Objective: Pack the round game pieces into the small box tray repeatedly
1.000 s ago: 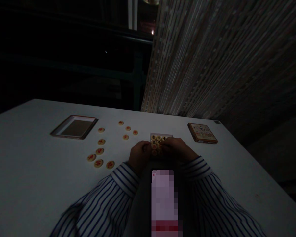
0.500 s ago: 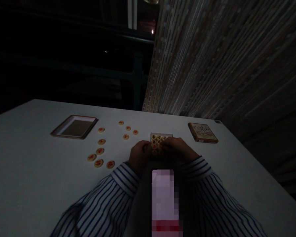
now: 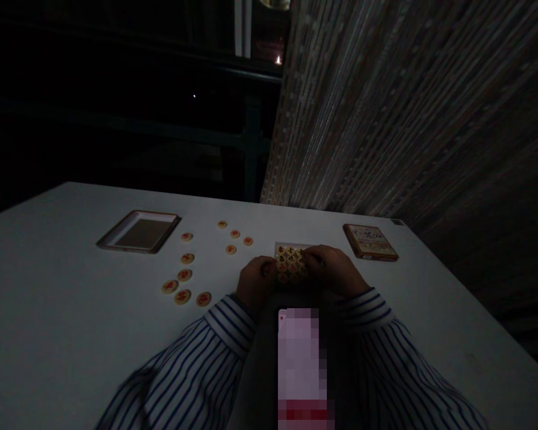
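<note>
A small tray (image 3: pixel 282 246) packed with round wooden game discs (image 3: pixel 290 260) sits on the white table (image 3: pixel 72 334) in front of me. My left hand (image 3: pixel 254 280) curls against the tray's left side. My right hand (image 3: pixel 332 267) rests on its right side, fingertips pinched over the discs. Whether a finger holds a single disc I cannot make out in the dim light. Both wrists wear striped sleeves.
Loose discs with red marks lie left of the tray in two groups, one near (image 3: pixel 183 285) and one farther (image 3: pixel 235 233). An open box half (image 3: pixel 138 231) sits far left, a printed box lid (image 3: pixel 370 241) far right. A woven wall rises behind the table.
My right hand has slid slightly over the tray, covering more of its right side. The left hand stays put.
</note>
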`<state>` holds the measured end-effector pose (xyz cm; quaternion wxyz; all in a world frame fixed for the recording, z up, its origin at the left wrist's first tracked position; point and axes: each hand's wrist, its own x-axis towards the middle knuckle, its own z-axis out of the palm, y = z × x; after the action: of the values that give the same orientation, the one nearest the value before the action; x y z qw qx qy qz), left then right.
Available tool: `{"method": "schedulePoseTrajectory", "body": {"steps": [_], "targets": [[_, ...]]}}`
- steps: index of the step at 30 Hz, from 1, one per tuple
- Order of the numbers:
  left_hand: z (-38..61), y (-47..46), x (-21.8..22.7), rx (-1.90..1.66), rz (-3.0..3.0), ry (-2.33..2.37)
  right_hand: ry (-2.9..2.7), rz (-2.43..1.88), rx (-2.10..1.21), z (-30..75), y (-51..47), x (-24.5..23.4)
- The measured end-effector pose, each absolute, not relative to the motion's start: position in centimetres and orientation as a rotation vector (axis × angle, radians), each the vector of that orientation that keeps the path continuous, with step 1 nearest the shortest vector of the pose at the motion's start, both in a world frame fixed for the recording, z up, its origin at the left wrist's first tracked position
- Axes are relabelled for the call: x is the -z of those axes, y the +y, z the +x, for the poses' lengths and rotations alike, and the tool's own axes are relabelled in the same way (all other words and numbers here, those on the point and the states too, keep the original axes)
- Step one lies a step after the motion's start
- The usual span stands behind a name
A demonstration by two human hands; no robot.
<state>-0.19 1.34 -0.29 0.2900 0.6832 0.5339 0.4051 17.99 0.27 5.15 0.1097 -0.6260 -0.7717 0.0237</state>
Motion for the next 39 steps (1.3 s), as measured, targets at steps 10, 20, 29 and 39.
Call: {"method": "schedulePoseTrajectory", "body": {"steps": [10, 20, 29, 39], "targets": [[-0.2, 1.3, 0.4, -1.078, 1.904, 1.417, -1.918, -2.199, -0.027, 20.2, -1.7, -3.8], [-0.2, 1.3, 0.8, -1.073, 1.907, 1.389, -2.062, -2.162, -0.211, 20.1, -1.5, -2.8], [-0.1, 1.3, 1.0, -1.079, 1.921, 1.413, -2.06, -2.113, -0.253, 20.2, -1.4, -2.5], [-0.2, 1.2, 0.8, -1.072, 1.95, 1.411, -2.073, -2.042, -0.281, 20.2, -1.4, -2.6]]}}
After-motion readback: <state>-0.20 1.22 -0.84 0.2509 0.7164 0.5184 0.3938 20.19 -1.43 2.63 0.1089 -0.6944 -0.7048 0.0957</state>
